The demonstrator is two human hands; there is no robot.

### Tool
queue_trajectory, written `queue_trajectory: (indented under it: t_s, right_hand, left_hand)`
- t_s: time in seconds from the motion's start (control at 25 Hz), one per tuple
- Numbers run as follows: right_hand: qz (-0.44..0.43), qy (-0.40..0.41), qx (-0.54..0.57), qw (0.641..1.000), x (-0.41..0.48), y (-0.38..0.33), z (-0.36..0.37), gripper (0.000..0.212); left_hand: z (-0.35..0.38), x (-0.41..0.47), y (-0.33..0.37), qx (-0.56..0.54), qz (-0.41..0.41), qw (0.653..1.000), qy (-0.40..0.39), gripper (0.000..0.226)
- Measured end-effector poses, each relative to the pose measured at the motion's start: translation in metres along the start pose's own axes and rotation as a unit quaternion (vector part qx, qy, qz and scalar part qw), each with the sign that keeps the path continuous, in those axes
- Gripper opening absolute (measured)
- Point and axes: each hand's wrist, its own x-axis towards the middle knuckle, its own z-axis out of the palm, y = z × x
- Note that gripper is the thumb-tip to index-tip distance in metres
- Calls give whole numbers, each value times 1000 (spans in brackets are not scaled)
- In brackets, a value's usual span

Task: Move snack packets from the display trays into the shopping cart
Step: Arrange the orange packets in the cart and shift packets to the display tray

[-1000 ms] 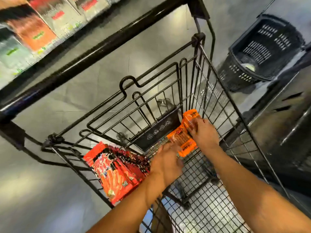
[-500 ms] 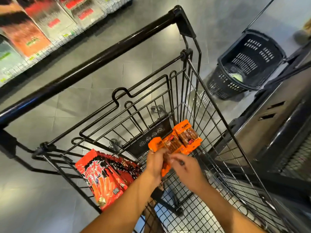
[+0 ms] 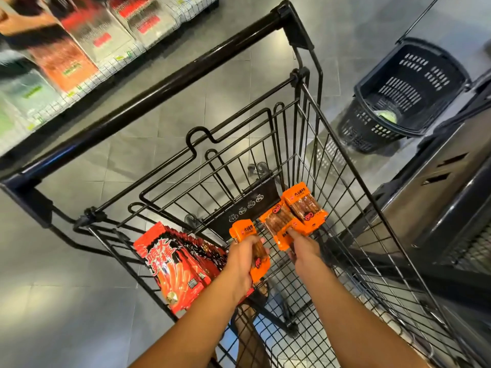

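Both my hands are inside the black wire shopping cart point(image 3: 342, 166). My left hand point(image 3: 243, 262) grips an orange snack packet point(image 3: 248, 235) held upright over the cart floor. My right hand point(image 3: 304, 252) pinches the lower edge of a second orange packet point(image 3: 277, 224) that leans against the cart's far end. A third orange packet point(image 3: 304, 205) lies against the far right corner, free of both hands. A stack of red snack packets point(image 3: 172, 264) stands along the cart's left side.
A display shelf with snack bags point(image 3: 71, 57) runs along the upper left. A black plastic basket point(image 3: 403, 94) stands on the floor at the upper right. A dark metal fixture point(image 3: 438, 197) flanks the cart's right side. The cart handle point(image 3: 159, 96) crosses the view.
One orange packet has been left in the far right corner. My right hand has moved back from the corner to the second packet, and my left hand has lifted another packet beside it.
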Motion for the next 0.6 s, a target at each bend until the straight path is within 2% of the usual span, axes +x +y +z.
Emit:
queue_trajectory:
  t_s: [0.24, 0.4, 0.48, 0.6]
  right_hand:
    - [-8, -72, 17, 997, -21, -13, 1, 18]
    - [-121, -87, -61, 987, -55, 6, -29, 15]
    - [-190, -101, -111, 970, -81, 17, -54, 12]
    - [-253, -125, -84, 956, -130, 28, -93, 8]
  left_hand:
    - [-8, -23, -5, 28, 1, 1000, -12, 21]
    - [-22, -49, -8, 40, 41, 998, -31, 27]
    - [-31, -72, -8, 51, 64, 995, -55, 23]
    - [-50, -104, -15, 73, 103, 988, -85, 20]
